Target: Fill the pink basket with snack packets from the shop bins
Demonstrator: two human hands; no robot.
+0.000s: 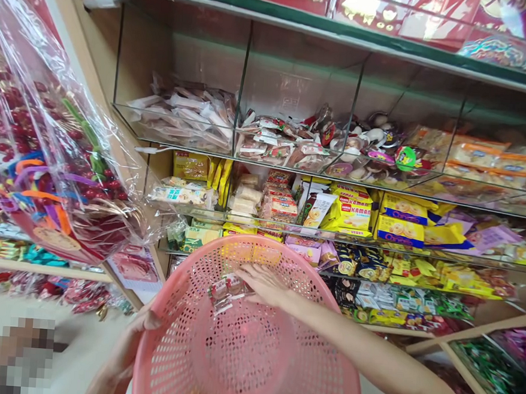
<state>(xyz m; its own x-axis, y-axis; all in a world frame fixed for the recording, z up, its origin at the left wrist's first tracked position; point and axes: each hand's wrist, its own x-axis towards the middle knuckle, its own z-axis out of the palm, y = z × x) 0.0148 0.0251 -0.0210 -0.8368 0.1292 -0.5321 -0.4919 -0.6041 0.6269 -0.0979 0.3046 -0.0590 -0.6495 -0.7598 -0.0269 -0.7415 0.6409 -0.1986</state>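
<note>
1. Pink basket (172,341): plastic, round, wall pierced all over with small holes; one seen, tipped so its inside faces the camera, in front of the shelves.
2. Left hand (146,320): clamped on the basket's left rim, thumb over the edge.
3. Right hand (263,284): inside the basket, fingers extended and slightly apart, fingertips right by the small packets; whether they touch, cannot tell.
4. Small packets (229,291): glossy clear film, dark contents, red-and-white print; at least two, lying against the basket's far inner wall.
5. Upper glass tier, four bins visible, left to right: slim wrapped sticks (196,114); red-and-white packets (285,141); round lidded cups (383,145), one lid bright green; flat orange-edged packs (491,156).
6. Tier below: yellow KAMAN pack (350,209); beside it, blue-and-yellow packs (402,219), two clearly facing out.
7. Far left: crinkled cellophane (123,193) around red berries (12,137) and fuzzy coloured strips (48,176).
</note>
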